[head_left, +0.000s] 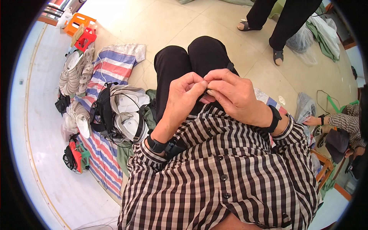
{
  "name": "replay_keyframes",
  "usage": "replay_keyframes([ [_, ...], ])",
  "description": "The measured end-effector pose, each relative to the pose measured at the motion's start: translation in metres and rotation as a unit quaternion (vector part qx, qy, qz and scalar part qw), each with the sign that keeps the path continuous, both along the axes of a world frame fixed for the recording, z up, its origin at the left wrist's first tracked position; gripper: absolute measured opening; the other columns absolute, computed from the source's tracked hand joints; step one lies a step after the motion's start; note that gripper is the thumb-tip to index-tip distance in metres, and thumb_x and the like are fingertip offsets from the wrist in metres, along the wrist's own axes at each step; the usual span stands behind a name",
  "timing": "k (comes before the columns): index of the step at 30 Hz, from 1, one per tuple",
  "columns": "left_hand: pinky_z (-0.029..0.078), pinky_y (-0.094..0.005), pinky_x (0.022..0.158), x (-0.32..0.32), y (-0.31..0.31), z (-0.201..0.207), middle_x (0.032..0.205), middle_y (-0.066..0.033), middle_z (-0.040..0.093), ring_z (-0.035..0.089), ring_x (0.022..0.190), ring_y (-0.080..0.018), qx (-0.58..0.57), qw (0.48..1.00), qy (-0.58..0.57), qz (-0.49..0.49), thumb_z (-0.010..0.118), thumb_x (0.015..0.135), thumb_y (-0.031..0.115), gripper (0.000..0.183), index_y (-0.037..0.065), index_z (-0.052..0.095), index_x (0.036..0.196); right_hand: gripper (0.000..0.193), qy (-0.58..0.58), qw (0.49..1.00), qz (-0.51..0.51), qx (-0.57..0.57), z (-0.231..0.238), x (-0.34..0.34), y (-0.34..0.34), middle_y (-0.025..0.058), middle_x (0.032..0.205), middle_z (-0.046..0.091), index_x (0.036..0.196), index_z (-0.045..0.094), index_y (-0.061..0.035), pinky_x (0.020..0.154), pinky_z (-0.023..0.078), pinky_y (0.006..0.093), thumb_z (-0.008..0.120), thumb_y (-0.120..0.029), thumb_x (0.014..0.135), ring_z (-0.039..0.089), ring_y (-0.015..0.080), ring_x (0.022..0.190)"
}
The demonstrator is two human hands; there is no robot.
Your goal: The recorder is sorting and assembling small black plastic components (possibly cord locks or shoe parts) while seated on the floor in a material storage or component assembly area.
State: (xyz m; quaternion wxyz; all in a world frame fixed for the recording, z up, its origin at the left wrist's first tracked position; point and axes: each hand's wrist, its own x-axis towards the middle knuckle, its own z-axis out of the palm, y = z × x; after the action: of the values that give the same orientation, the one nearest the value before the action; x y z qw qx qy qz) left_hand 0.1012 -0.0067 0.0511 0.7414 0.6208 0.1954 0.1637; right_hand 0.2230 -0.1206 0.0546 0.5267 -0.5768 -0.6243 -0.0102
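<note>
Above my lap, my left hand [186, 91] and my right hand [234, 92] meet fingertip to fingertip. Both are closed in a pinch. Something small and dark [206, 92] shows between the fingers, mostly covered by them, and its kind cannot be made out. Beneath the hands are my black trousers [170, 63] and the front of my checked shirt [199, 153]. To the left of my legs stands a black bag [101, 111] with white shoe-like pieces [128, 119] in and beside it.
A striped woven sheet [111, 69] covers floor at left, with bundled pale shoe soles [71, 74] on it. Red [87, 38] and orange stools [78, 23] stand far left. One person's legs [283, 23] are at far right; another person's arm [333, 122] reaches toward a plastic bag [305, 107].
</note>
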Motion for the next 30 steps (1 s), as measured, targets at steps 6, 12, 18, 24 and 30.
replay_keyframes([
  [6,0.052,-0.0218,0.056,0.001,-0.001,-0.003,0.075,-0.0084,0.063,0.062,0.063,-0.0121,-0.023,1.0,-0.009,0.015,0.053,0.09,0.01,0.015,-0.003,0.056,0.084,0.016,-0.111,0.994,-0.02,0.012,-0.002,0.003,0.0,0.0079,0.08,0.056,0.078,0.058,0.0005,0.057,0.05,0.0285,0.065,-0.002,0.064,0.059,0.0208,0.069],
  [12,0.038,-0.0168,0.061,-0.002,-0.013,-0.002,0.077,0.0029,0.053,0.045,0.068,-0.0025,0.106,0.99,-0.019,0.093,0.052,0.091,0.009,0.011,0.001,0.055,0.085,0.021,-0.255,0.961,-0.011,0.109,-0.008,0.0,0.001,0.0095,0.078,0.054,0.076,0.058,0.0023,0.06,0.05,0.0292,0.063,-0.006,0.058,0.059,0.0215,0.07],
  [18,0.044,-0.0183,0.062,0.0,-0.015,-0.006,0.074,-0.0013,0.057,0.052,0.07,-0.0038,0.089,0.982,-0.092,0.139,0.05,0.093,0.01,0.013,-0.001,0.053,0.086,0.023,-0.257,0.96,-0.026,0.106,-0.008,-0.006,0.004,0.0102,0.08,0.055,0.079,0.059,0.0031,0.059,0.05,0.0288,0.062,-0.006,0.057,0.059,0.0217,0.071],
  [24,0.042,-0.0167,0.059,-0.003,-0.005,-0.014,0.076,-0.0013,0.057,0.051,0.066,-0.004,0.104,0.987,-0.075,0.1,0.05,0.093,0.01,0.013,0.0,0.052,0.085,0.026,-0.183,0.979,-0.003,0.084,-0.01,0.0,0.006,0.0092,0.08,0.056,0.086,0.061,0.0021,0.057,0.049,0.0271,0.064,-0.001,0.06,0.058,0.0211,0.071],
  [30,0.044,-0.0189,0.054,-0.004,-0.004,-0.01,0.071,-0.0009,0.054,0.05,0.056,-0.0056,-0.015,0.997,-0.076,0.016,0.047,0.094,0.012,0.016,0.0,0.053,0.086,0.029,-0.084,0.996,0.005,-0.016,0.002,0.003,0.003,0.0083,0.084,0.055,0.094,0.061,-0.0035,0.057,0.049,0.0294,0.065,0.001,0.065,0.058,0.0211,0.071],
])
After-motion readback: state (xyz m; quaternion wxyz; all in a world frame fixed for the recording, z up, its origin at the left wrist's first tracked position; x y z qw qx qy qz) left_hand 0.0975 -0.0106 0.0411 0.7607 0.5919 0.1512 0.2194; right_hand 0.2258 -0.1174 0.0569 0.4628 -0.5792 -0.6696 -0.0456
